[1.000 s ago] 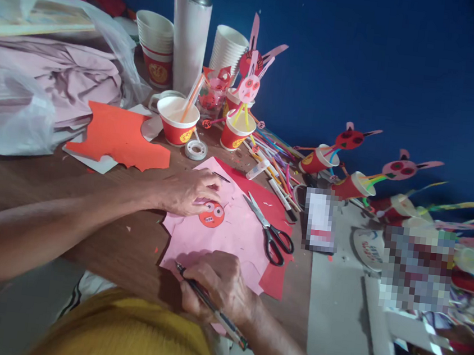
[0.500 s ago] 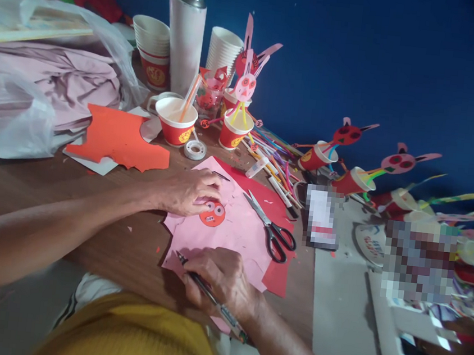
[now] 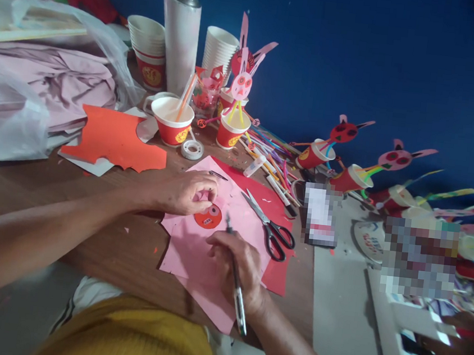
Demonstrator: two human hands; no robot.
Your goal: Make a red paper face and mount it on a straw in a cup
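My left hand (image 3: 188, 191) rests on a pink paper sheet (image 3: 196, 246), its fingertips curled and pressing the paper beside a small red round face cutout (image 3: 208, 217). My right hand (image 3: 235, 270) grips a pen (image 3: 236, 282) with its tip pointing up toward the red cutout, just right of it. The pink sheet lies over a red sheet (image 3: 273, 272) on the wooden table (image 3: 128, 245).
Scissors (image 3: 269, 227) lie just right of the pink sheet. A tape roll (image 3: 192, 149), red paper cups (image 3: 172, 120), stacked cups (image 3: 218, 51), a flask (image 3: 179, 30), straws (image 3: 271, 155) and cup figures (image 3: 349, 178) fill the back. Orange paper (image 3: 114, 137) and a plastic bag (image 3: 30, 82) lie left.
My right hand has turned the pen round and moved up from the sheet's lower edge, so its tip now points at the red cutout. The left hand has stayed put.
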